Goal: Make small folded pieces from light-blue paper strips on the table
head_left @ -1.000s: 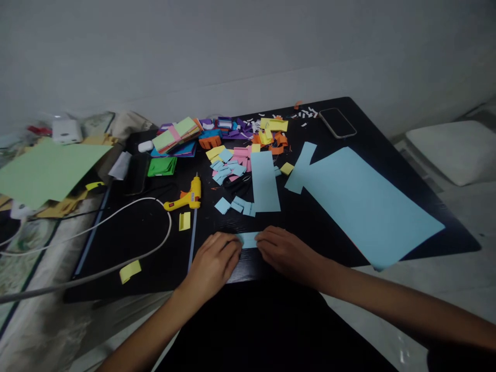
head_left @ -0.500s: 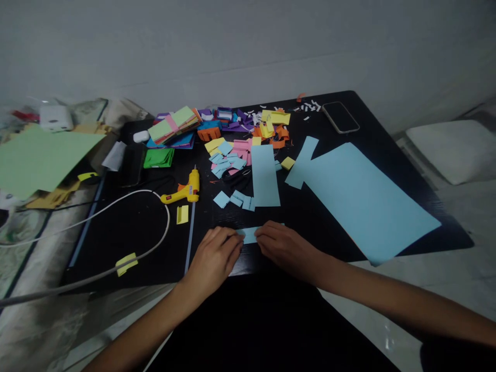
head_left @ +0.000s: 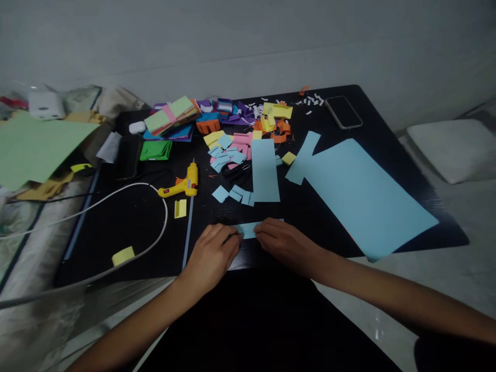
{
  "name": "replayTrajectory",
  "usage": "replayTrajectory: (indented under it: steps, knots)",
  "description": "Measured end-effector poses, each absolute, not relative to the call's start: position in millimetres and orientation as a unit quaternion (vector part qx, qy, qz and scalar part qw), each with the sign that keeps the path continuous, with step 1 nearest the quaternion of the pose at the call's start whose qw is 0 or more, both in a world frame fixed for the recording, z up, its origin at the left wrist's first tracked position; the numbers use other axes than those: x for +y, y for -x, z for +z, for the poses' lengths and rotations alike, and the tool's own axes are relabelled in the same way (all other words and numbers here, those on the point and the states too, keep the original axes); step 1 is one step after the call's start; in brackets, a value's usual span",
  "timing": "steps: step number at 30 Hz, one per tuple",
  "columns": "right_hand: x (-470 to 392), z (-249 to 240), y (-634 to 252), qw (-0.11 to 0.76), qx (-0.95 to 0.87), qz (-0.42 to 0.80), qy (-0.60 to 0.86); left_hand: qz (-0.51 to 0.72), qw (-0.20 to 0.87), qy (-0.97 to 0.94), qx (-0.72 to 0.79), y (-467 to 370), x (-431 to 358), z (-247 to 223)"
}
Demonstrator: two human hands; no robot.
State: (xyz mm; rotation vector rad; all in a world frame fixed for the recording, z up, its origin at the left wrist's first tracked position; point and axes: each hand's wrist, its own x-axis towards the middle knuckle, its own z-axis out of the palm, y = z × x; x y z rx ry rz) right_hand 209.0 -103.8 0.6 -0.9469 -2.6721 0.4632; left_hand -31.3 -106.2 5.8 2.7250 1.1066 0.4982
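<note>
A narrow light blue paper strip lies flat near the front edge of the black table. My left hand has its fingers closed at the strip's left end, and my right hand pinches it nearer the right end. Part of the strip is hidden under both hands. Just beyond them lie small folded light blue pieces and an upright-lying wider blue paper strip. Dark-handled scissors sit partly under paper pieces.
A yellow glue gun rests left of my hands, near a looping white cable. Large blue sheets overhang the table's front right edge. A phone lies at the back right. Colourful folded papers are piled at the back left.
The view has shifted slightly. Both hands stay on the blue strip; my left fingers lie a little further left along it, and more of the strip's right end shows.
</note>
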Motion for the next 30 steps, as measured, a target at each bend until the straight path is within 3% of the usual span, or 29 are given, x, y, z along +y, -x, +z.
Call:
replayTrajectory:
  steps: [16,30]
  knots:
    - [-106.2,4.4,-207.2,0.112,-0.923,0.151,0.335,0.124,0.054,-0.924,0.359,29.2,-112.0,9.2]
    - [-157.6,-18.4,-195.6,0.139,-0.896,0.043,0.420,0.118,0.045,-0.911,0.393,25.7,-149.7,-8.9]
